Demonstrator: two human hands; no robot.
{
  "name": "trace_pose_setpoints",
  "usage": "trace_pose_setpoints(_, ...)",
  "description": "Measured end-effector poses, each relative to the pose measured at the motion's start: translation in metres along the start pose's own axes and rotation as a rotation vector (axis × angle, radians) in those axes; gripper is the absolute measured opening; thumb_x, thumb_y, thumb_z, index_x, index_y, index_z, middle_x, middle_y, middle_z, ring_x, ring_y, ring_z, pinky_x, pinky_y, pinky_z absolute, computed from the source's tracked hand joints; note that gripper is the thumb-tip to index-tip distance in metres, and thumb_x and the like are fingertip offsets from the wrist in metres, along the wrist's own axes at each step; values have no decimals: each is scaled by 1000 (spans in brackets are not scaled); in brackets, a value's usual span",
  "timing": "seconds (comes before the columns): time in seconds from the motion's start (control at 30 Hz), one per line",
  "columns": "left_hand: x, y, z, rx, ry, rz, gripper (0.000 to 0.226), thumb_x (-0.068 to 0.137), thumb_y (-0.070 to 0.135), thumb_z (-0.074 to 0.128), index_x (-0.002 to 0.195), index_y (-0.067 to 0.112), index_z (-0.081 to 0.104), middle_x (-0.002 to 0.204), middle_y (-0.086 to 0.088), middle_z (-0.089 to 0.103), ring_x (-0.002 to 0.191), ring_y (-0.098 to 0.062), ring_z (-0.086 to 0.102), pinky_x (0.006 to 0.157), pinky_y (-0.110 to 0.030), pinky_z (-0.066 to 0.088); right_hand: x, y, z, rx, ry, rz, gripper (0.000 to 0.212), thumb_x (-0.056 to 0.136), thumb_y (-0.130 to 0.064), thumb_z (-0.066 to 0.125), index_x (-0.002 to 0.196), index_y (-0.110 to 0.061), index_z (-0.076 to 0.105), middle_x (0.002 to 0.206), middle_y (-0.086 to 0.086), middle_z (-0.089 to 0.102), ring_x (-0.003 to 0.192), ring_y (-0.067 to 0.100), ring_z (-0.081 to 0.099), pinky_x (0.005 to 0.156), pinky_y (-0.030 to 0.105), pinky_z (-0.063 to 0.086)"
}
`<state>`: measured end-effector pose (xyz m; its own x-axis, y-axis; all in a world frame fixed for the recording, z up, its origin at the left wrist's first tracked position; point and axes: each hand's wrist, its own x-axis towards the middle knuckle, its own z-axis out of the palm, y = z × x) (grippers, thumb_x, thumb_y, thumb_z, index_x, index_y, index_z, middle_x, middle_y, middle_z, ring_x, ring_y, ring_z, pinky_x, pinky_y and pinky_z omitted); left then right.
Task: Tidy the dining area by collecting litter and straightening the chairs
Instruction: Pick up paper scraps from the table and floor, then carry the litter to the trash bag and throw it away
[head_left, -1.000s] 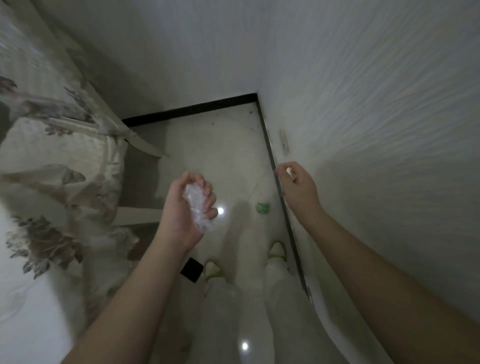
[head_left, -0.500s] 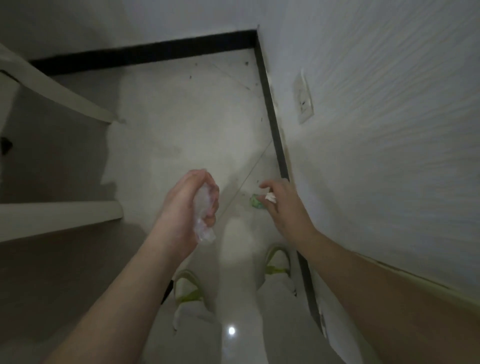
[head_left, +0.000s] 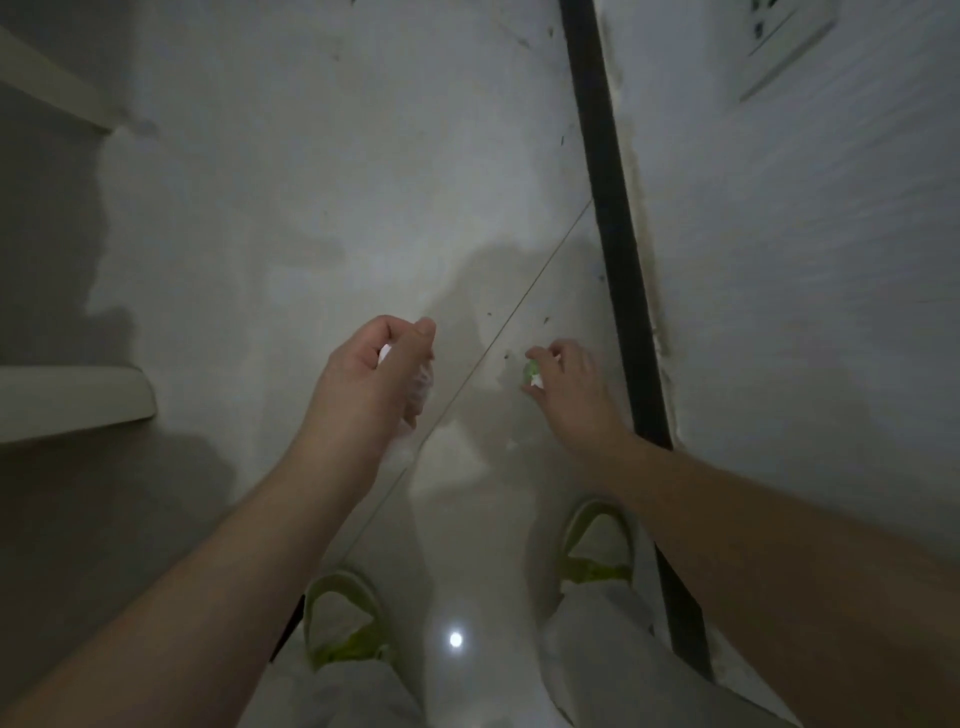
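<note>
My right hand (head_left: 571, 395) is down at floor level now, fingertips (head_left: 535, 358) curled round the green scrap (head_left: 530, 370), which sits on the tile just left of the black skirting strip (head_left: 618, 291). A sec ago that hand was well above it, w/ the scrap lying free on the floor; half a sec ago it was closing in. There's also a small white bit (head_left: 538, 383) tucked against the same fingers. Can't tell if the green scrap has left the floor yet; thumb side is hidden.

Left hand (head_left: 374, 384) is held near, fingers curled round the crumpled clear wrapper (head_left: 423, 384), same hold as before, so earlier litter is still w/ me.

Outward: pale glossy floor (head_left: 311, 208) w/ a lamp glint, my slippers (head_left: 597, 545) at the near edge, wall socket (head_left: 784, 47) far right on the wall, pale furniture edge (head_left: 78, 395) at left.

Meaning, imo: this corner's litter is about collected once I lift the scrap. Chairs not yet dealt w/; none clearly in view.
</note>
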<state>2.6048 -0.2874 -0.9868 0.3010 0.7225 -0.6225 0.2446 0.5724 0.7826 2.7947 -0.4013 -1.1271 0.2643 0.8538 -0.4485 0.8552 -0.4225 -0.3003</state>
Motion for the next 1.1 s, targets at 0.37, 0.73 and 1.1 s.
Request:
trace_pose_setpoints(0.37,22,-39,-30,-27,30,-92,33,81,44,57,65,15,52,61,-12,41,50,-19,35,45,-25,29,36,20,57,-91,-75,113,53,88,-28,59,134,-28,33,132,12,34,117,28,35,95,38,30)
trace_pose_setpoints(0.73,-3,-3,-13,-221,55,-192,26,83,39,56,65,21,52,61,-4,42,47,-15,34,45,-23,24,7,2,-5,261,26,283,23,98,-26,50,120,-19,54,117,9,58,108,26,51,96,37,38)
trace_pose_setpoints(1.1,-106,136,-10,-386,79,-280,28,90,35,52,64,23,51,59,0,41,47,-14,33,41,-19,23,-93,-111,-206,1275,47,452,11,96,-40,50,97,-42,61,66,-9,58,61,10,60,62,30,54)
